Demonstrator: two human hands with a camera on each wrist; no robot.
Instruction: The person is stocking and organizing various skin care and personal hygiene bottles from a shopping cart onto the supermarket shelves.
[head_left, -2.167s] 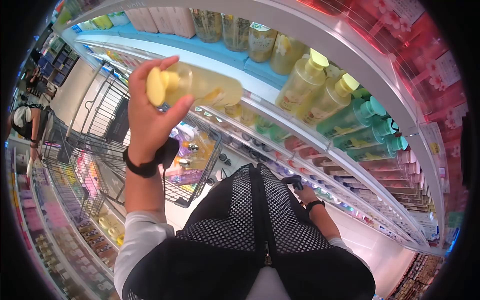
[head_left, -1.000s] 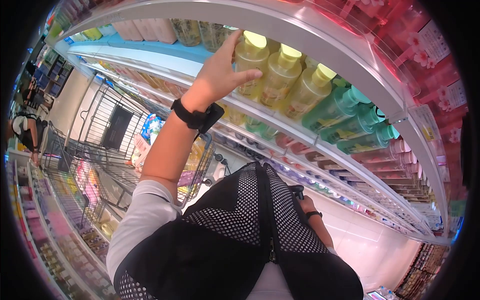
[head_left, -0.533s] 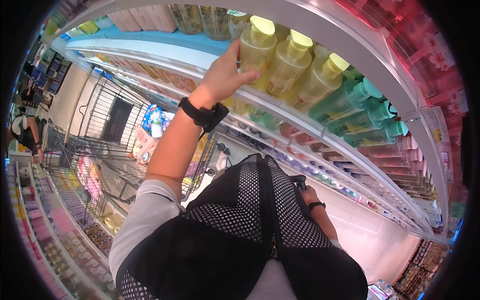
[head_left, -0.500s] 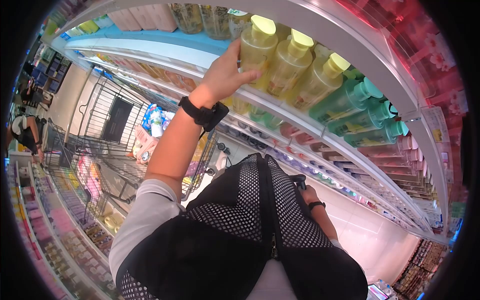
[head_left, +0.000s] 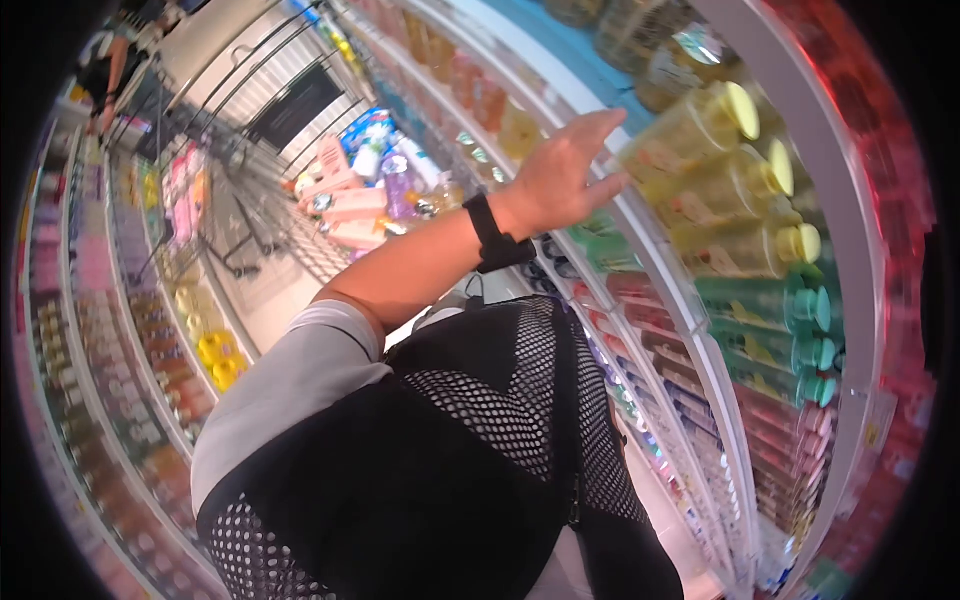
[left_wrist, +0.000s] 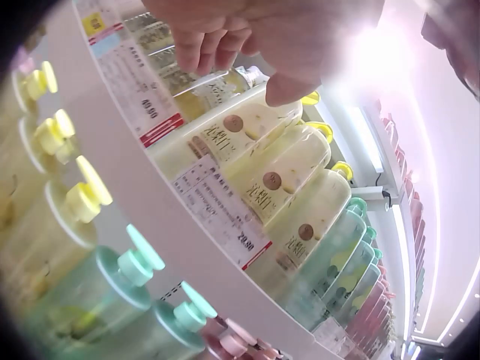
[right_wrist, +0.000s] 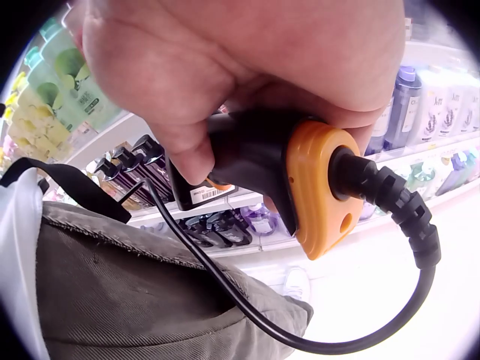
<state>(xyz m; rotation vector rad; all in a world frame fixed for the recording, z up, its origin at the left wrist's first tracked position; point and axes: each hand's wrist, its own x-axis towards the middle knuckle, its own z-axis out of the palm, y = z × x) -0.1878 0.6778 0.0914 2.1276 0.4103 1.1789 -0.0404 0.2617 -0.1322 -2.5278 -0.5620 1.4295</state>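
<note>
Only its wrist view shows the right hand (right_wrist: 251, 60) gripping a handle (right_wrist: 259, 146); the left hand (head_left: 562, 178) spreads empty near bottles (head_left: 690, 135).

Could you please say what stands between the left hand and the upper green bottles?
Three yellow bottles stand between the left hand and the green bottles, in the left wrist view.

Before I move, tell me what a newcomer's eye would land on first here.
Probably the left hand, held out with its fingers extended beside the pale yellow pump bottles at the upper right of the head view. In the right wrist view, the right hand grips a black-and-orange device with a looping black cable. Bright packages fill part of the shopping cart, upper left in the head view.
</note>
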